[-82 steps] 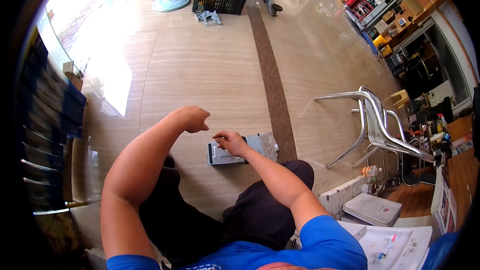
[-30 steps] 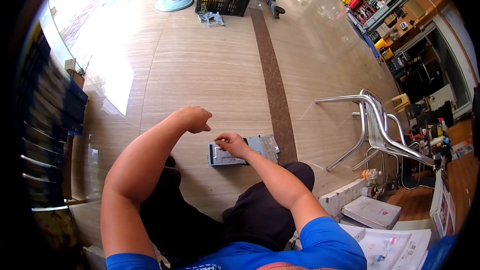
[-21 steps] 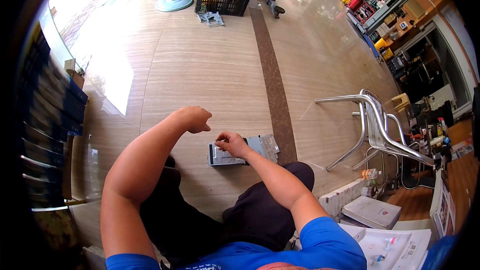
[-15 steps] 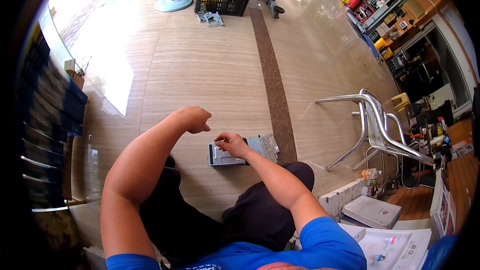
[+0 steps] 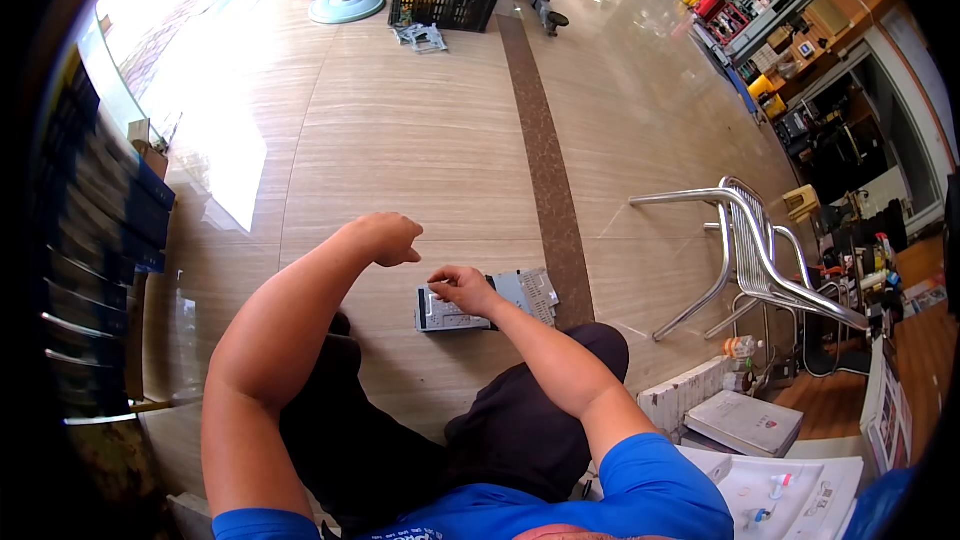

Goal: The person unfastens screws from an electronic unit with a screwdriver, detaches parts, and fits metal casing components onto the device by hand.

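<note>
A flat grey metal box [image 5: 455, 318], perforated and dark along its left edge, lies on the floor before my knees. It looks like the casing of an electronic unit; a lighter perforated metal part [image 5: 537, 290] is at its right end. Over the box's upper side is my right hand [image 5: 465, 290], fingers bent and drawn together; whatever they pinch, if anything, is too small to make out. Up and to the left, my left hand [image 5: 387, 238] hangs above the floor, its fingertips apart with nothing visible between them.
A metal chair [image 5: 750, 240] stands to the right. Beside my right knee are a thick book [image 5: 745, 423] and a white tray [image 5: 800, 485]. A black crate [image 5: 445, 0] and a round stand base [image 5: 346, 6] are at the far end. Blue boxes [image 5: 150, 210] line the left.
</note>
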Tool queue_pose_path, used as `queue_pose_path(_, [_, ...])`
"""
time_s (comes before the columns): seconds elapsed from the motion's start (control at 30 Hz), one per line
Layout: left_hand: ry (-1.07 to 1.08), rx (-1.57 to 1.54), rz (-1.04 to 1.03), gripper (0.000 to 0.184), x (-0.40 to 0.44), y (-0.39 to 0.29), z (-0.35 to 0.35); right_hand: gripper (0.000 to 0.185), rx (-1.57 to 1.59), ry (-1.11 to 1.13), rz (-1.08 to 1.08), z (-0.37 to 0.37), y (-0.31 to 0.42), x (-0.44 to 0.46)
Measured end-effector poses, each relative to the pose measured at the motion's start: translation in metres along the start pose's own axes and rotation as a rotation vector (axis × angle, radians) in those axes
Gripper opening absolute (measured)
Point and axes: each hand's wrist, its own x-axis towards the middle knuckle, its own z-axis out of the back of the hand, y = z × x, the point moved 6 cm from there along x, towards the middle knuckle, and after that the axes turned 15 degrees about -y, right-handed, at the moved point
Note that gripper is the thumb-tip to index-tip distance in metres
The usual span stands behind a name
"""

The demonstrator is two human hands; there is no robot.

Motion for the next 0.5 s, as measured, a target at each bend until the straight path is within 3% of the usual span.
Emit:
queue_pose_path(0.13, [-0.035,-0.015,0.017,0.048,0.001,0.003,-0.002,0.016,-0.012,0.027,0.001,-0.002,-0.002,0.001])
queue_pose_path(0.3, [-0.038,0.004,-0.022,0.056,0.012,0.008,-0.013,0.013,-0.125,-0.033,-0.043,0.003,-0.018,0.011])
queue_pose_path(0.37, [-0.042,0.052,-0.063,0.060,0.011,0.008,-0.013,0.019,-0.129,-0.078,0.042,0.007,-0.019,0.012])
queue_pose_path(0.5, [-0.014,0.007,0.011,0.057,0.003,0.005,-0.002,0.020,-0.034,-0.085,-0.010,0.010,-0.014,0.010])
